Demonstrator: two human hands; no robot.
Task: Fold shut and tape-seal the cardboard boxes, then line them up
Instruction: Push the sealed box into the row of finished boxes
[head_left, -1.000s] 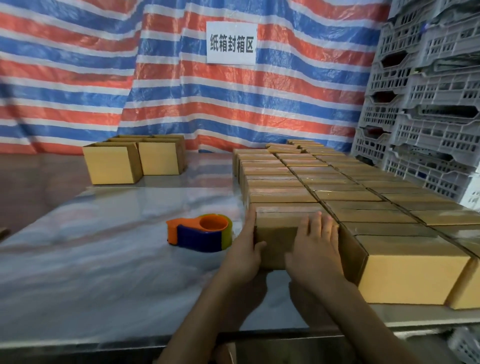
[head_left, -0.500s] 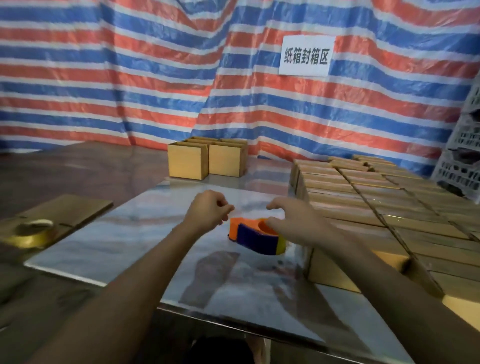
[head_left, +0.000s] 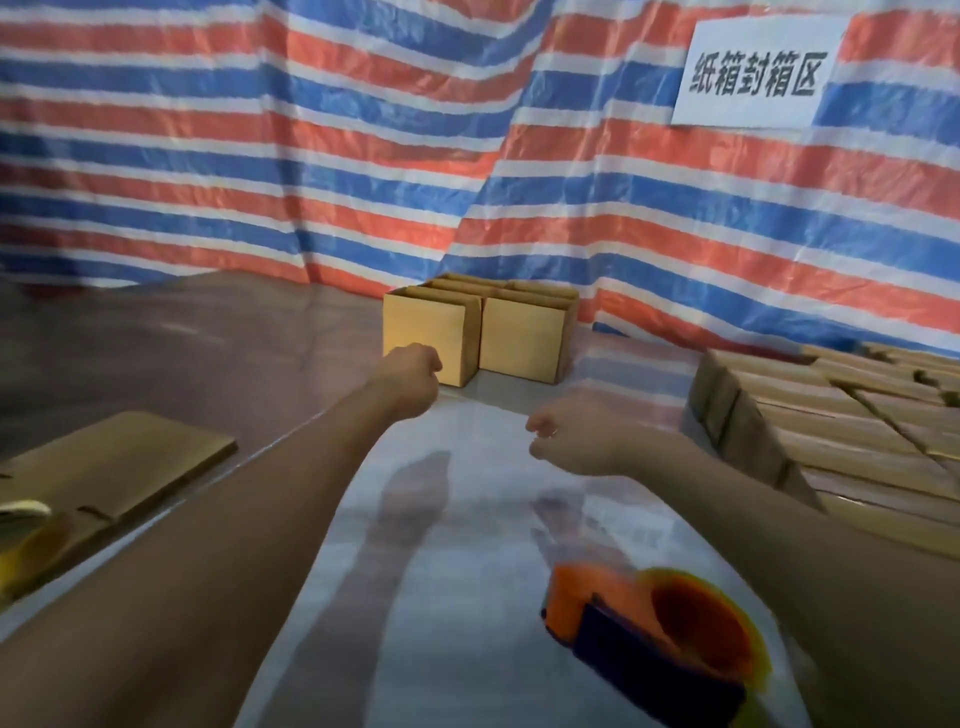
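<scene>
Head view: left hand (head_left: 410, 379) and right hand (head_left: 566, 441) hover over the table (head_left: 457, 649) as empty fists. Open boxes (head_left: 519, 340) stand at its far edge, closed boxes (head_left: 841, 431) along its right edge, and the tape dispenser (head_left: 654, 644) near the front.

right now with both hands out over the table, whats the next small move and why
Likely extend the left hand to the left box of the pair at the far end of the table and draw it closer. The left hand and right hand hold nothing, the left is stretched toward that box, and the tape dispenser lies close by for sealing.
</scene>
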